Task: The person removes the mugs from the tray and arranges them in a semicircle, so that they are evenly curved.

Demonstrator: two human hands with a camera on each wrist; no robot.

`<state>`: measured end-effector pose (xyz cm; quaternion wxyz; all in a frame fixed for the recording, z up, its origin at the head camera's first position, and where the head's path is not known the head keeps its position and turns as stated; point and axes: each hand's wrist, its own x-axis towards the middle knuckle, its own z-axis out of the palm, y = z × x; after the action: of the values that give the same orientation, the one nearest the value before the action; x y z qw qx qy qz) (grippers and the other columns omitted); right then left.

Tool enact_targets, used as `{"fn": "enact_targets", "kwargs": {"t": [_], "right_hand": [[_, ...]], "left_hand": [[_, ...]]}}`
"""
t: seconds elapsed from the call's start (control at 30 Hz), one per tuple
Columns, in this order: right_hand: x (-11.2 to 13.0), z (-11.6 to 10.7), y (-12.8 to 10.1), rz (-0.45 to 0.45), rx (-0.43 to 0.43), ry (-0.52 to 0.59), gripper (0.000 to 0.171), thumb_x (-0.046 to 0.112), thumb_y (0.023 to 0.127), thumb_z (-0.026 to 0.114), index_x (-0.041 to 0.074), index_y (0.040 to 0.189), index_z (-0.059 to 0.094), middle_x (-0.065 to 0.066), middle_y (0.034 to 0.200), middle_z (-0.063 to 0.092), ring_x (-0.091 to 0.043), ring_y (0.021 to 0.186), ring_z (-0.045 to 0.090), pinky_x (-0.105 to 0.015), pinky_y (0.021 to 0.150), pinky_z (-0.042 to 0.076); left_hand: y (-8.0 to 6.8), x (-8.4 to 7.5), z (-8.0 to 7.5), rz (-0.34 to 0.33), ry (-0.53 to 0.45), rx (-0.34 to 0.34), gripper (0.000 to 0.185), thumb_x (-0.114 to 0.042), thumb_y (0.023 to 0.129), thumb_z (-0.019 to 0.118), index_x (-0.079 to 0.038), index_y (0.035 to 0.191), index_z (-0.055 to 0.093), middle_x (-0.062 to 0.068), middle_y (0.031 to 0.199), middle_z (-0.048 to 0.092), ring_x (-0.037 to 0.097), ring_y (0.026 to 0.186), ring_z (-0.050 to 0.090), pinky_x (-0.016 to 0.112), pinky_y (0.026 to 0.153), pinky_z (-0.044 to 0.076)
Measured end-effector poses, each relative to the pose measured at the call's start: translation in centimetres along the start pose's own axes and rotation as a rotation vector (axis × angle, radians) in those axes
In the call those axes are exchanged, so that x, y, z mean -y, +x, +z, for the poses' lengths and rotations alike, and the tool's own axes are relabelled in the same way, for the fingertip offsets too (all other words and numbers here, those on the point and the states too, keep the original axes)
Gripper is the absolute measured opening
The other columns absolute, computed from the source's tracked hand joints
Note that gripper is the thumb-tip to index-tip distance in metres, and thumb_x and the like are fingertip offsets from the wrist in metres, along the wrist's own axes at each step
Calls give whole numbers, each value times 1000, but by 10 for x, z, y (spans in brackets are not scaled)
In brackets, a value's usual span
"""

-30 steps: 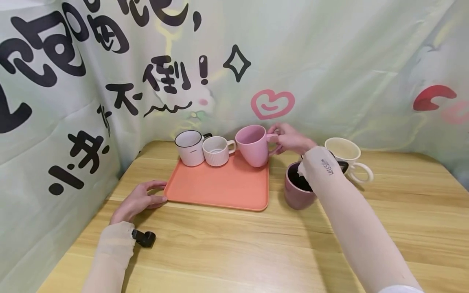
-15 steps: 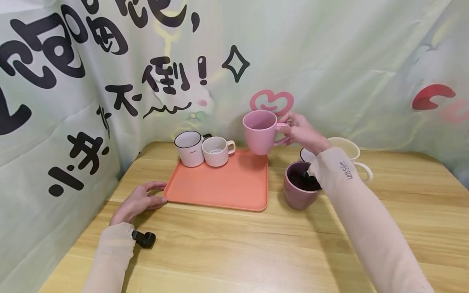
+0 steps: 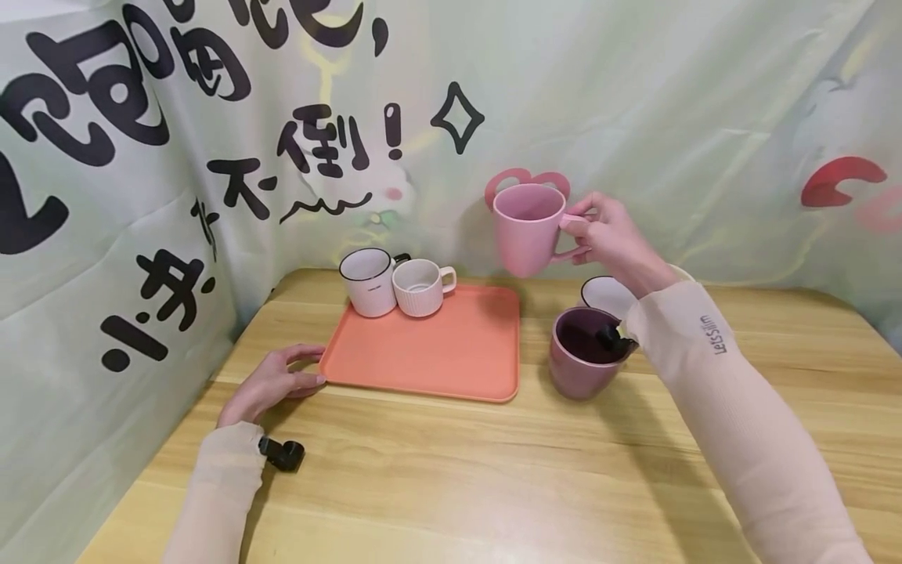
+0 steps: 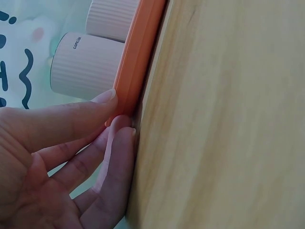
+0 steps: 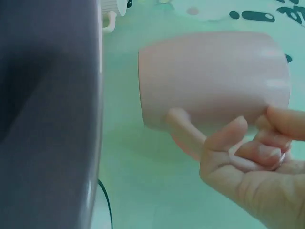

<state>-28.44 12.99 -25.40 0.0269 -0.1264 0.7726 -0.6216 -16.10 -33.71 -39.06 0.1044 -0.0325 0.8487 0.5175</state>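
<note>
My right hand [image 3: 609,239] holds a pink mug [image 3: 524,239] by its handle, raised upright above the table behind the tray's right back corner. In the right wrist view the curled fingers [image 5: 267,155] are around the handle, beside the mug's body. At the left end of the orange tray [image 3: 423,360], my left hand [image 3: 271,385] pinches its edge, thumb on the rim and fingers beneath, as the left wrist view shows. On the tray's back left part stand a white mug with a black rim [image 3: 369,294] and a small ribbed white cup [image 3: 419,298].
Right of the tray stands a dark purple mug [image 3: 578,374], under the right wrist. Behind it is another black-rimmed white mug [image 3: 604,294], and a cream mug is mostly hidden by the sleeve. A printed curtain [image 3: 620,94] backs the wooden table [image 3: 423,486].
The right hand has lifted the pink mug from the tray's back right corner, up and to the right. The left hand keeps its place at the tray's edge.
</note>
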Motion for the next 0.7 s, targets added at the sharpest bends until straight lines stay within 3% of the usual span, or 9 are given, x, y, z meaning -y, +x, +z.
{"fn": "enact_targets", "kwargs": {"t": [0.3, 0.53, 0.7], "right_hand": [[1, -20, -16, -8, -130, 76, 12, 5, 101, 58, 7, 104, 46, 3, 71, 45, -10, 62, 41, -24, 57, 53], [-3, -42, -30, -30, -172, 103, 14, 7, 101, 59, 5, 105, 46, 4, 78, 57, -11, 61, 53, -24, 60, 55], [-5, -55, -36, -53, -183, 185, 15, 4, 100, 60, 4, 105, 46, 3, 78, 60, -11, 61, 58, -25, 58, 56]], "left_hand": [[1, 0, 0, 16, 23, -2, 58, 1, 94, 68, 11, 145, 44, 34, 147, 43, 20, 109, 61, 25, 83, 57], [2, -4, 2, 92, 139, 1, 51, 1, 95, 66, 14, 141, 47, 32, 133, 56, 34, 111, 60, 26, 79, 52], [3, -3, 2, 111, 128, -1, 52, 4, 94, 66, 17, 140, 46, 30, 127, 60, 39, 114, 58, 23, 81, 52]]}}
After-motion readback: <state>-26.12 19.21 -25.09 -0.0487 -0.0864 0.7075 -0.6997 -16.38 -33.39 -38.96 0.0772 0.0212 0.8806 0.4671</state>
